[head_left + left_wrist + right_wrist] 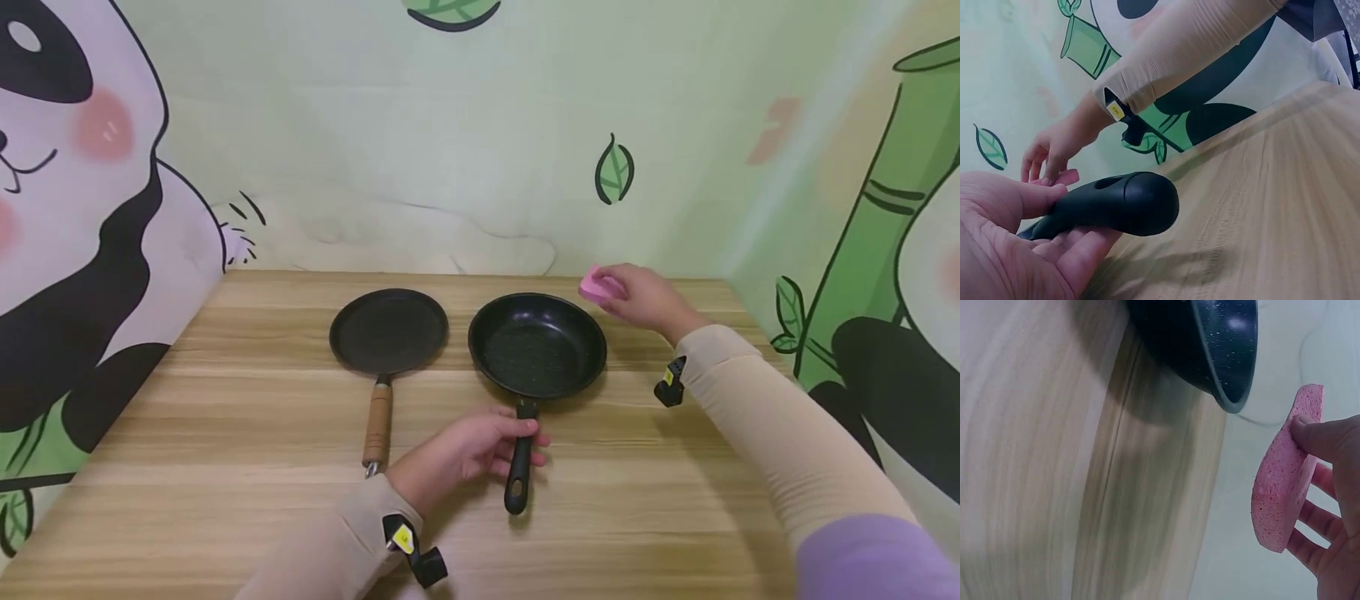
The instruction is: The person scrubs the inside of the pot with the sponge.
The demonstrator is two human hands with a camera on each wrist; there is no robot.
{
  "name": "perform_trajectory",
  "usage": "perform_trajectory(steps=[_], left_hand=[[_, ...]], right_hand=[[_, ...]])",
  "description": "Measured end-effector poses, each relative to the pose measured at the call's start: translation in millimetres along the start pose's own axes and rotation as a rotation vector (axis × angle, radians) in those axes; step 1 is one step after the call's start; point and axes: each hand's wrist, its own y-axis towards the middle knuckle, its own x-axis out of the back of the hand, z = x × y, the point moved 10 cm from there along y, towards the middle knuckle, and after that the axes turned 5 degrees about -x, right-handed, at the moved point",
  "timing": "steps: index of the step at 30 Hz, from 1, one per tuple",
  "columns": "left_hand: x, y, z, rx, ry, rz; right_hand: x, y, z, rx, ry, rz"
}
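Note:
A deep black frying pan (537,346) stands right of the table's middle, its black handle (519,475) pointing toward me. My left hand (480,450) grips that handle, thumb on top and fingers beneath, as the left wrist view shows with the handle's rounded end (1150,203) sticking out. Beyond the pan's right rim, my right hand (648,300) pinches a pink sponge (1285,475) between thumb and fingers. The sponge is raised off the table and apart from the pan. In the right wrist view the pan's outer wall (1172,344) appears at the top.
A flat black griddle pan (388,332) with a wooden handle (378,423) lies left of the frying pan, near my left forearm. Behind the wooden table (247,400) rises a wall (360,125) printed with pandas and bamboo.

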Motion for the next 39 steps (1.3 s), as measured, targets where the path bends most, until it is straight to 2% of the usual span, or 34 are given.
perform_trajectory(steps=[6,10,14,20,25,32,39], left_hand=[[4.2,13.5,-6.9,-0.054,-0.028,-0.034],[6.2,23.5,-7.1,-0.074,-0.056,-0.028],[7.4,27.1,-3.9,-0.094,-0.079,0.043],[0.9,21.8,-7.5,-0.128,-0.12,0.195],[-2.3,19.4,-9.8,-0.152,-0.141,0.207],[-2.6,23.2,-9.2,-0.186,-0.166,0.174],[0.9,24.2,-9.2,-0.192,-0.164,0.136]], right_hand=[[-18.7,9.5,-1.7,0.01,0.015,0.056],[-33.4,15.3,-9.4,-0.009,0.032,0.079],[-45.6,18.6,-14.9,-0.023,0.029,0.088],[-45.7,25.0,-10.2,-0.02,0.011,0.064],[-46.2,25.9,-5.4,-0.016,-0.009,0.07],[-45.0,16.0,-0.6,0.093,-0.003,0.037],[-43.1,-26.9,24.6,0.266,-0.009,-0.027]])
